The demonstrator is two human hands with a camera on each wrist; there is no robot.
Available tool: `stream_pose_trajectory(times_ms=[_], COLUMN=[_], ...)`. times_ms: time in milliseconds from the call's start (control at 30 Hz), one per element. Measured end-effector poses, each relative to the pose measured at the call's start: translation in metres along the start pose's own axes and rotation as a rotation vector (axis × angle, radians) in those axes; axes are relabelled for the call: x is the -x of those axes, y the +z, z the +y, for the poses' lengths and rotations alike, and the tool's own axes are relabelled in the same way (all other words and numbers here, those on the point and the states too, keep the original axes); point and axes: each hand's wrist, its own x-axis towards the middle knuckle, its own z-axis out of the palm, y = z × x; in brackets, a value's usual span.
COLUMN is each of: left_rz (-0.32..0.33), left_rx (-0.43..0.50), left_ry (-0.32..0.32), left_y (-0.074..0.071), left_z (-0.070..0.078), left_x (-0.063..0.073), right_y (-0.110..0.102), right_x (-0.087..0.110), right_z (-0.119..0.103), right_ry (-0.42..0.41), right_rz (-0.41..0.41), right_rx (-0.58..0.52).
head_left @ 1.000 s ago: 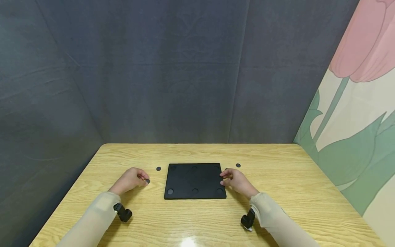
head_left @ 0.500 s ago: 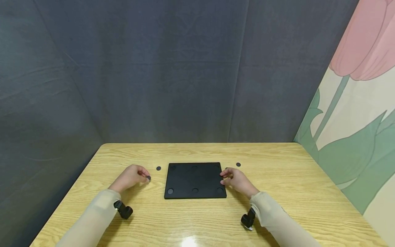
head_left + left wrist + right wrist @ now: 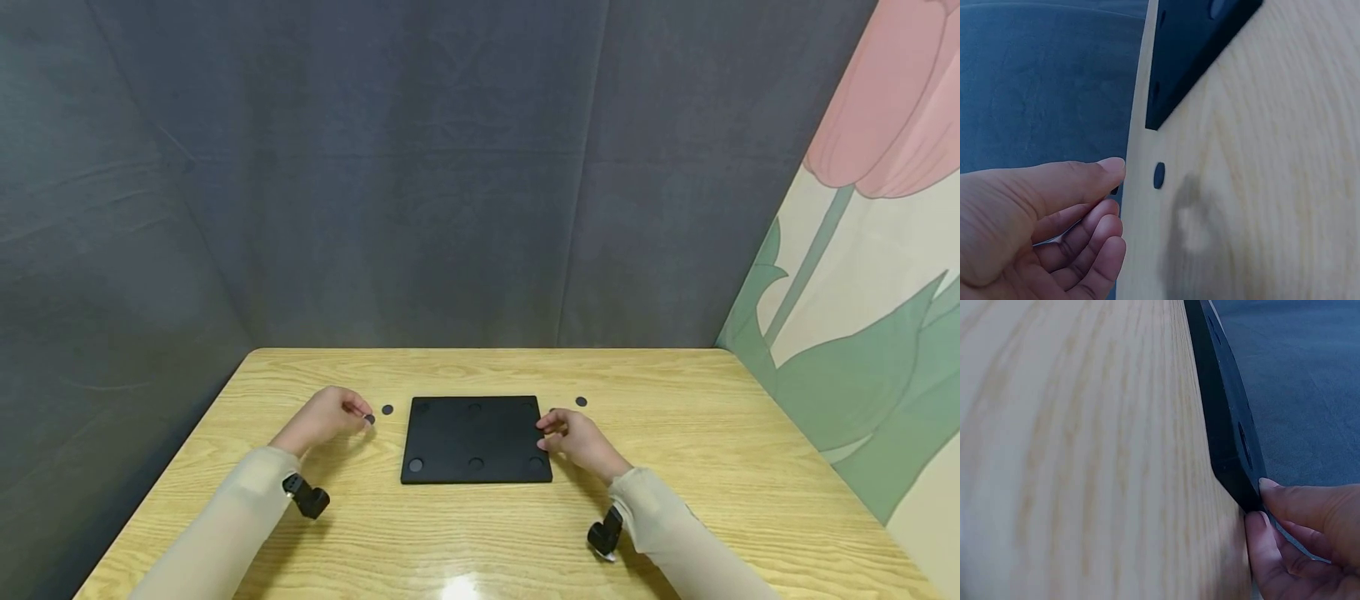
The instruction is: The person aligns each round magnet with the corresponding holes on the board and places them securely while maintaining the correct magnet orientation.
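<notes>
Thumb and fingertips of my left hand pinch a small dark disc, raised over the table on the left. In the left wrist view only a sliver of that disc shows between the fingers. A second dark disc lies flat on the table just beyond it. The black rectangular board has round recesses along its far and near edges; a greyer disc sits in the near left one. My right hand grips the board's right edge, thumb at the top and a finger against the side.
Another dark disc lies beyond my right hand, and a dark bit of something shows just behind those fingers. The wooden table ends at a dark grey curtain. A tulip-patterned cloth hangs on the right.
My left hand has moved away from me and slightly right with the pinched disc, nearer to the disc on the table. My right hand has stayed at the board's edge.
</notes>
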Motion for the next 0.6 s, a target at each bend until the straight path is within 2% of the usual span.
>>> stream_pose_trajectory(times_ms=[233, 600], left_rz=[-0.013, -0.027], left_rx=[-0.009, 0.006], left_ry=[0.078, 0.102], left_y=[-0.001, 0.006], left_z=[0.014, 0.038], left_x=[-0.005, -0.016], right_y=[0.0, 0.001], right_x=[-0.001, -0.002], right_z=[0.002, 0.002], right_ry=[-0.001, -0.006], right_rz=[-0.004, -0.005], right_rx=[0.0, 0.007])
